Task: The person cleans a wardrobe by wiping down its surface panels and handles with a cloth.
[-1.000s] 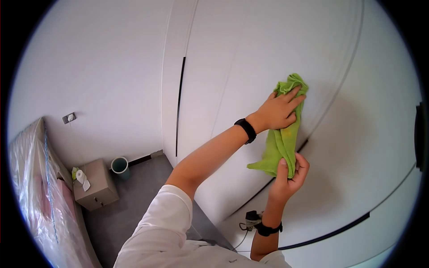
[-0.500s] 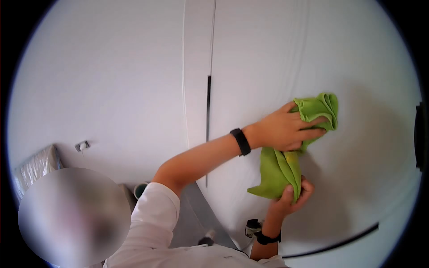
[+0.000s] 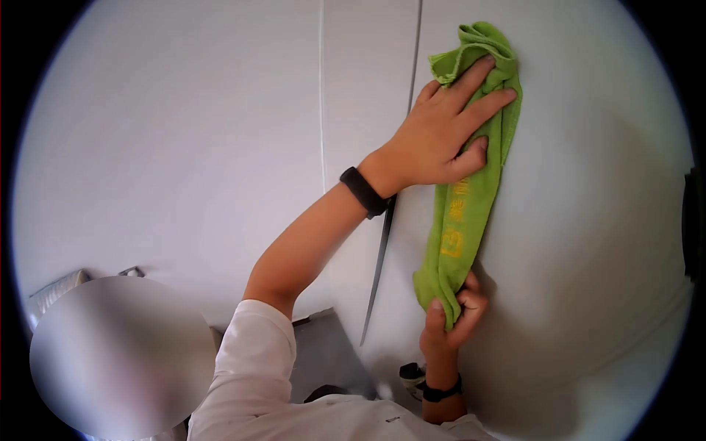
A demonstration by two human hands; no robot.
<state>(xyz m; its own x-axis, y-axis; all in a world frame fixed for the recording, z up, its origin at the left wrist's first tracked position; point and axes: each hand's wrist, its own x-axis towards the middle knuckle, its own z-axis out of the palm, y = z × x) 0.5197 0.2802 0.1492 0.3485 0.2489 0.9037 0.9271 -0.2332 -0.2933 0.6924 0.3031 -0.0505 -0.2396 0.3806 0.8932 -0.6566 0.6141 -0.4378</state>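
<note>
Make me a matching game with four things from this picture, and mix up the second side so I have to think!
Things:
1. Cloth
2. Left hand
3. Right hand
4. Sleeve

Colours and places:
A. Pinching the low end of the green thing
B. White, around an upper arm
C. Fingers spread on the upper part of the green thing
D. Green with yellow marks

Right pairs: 1-D, 2-C, 3-A, 4-B
</note>
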